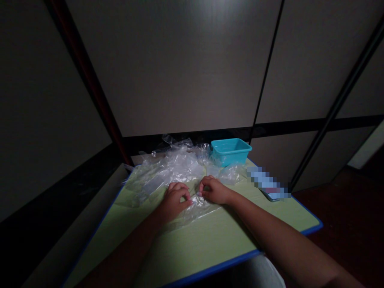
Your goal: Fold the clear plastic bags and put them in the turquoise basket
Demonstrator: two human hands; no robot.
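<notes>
Over the middle of the table, a clear plastic bag (pixel 199 206) lies nearly flat beneath both of my hands. My left hand (pixel 177 200) has its thumb and fingers curled into a pinch at the bag's upper left edge. Opposite it, close by, my right hand (pixel 213 189) pinches the same bag with thumb and forefinger. Just beyond the hands spreads a loose heap of crumpled clear plastic bags (pixel 177 164). Anything small between the fingertips besides the film is too dim to make out.
A turquoise plastic basket (pixel 232 149) stands at the table's far right, with clear film against its front. Right of it lies a flat item, blurred out (pixel 268 185). The pale green table (pixel 192 252) has a blue edge; dark-trimmed cabinet panels (pixel 192 80) rise behind it.
</notes>
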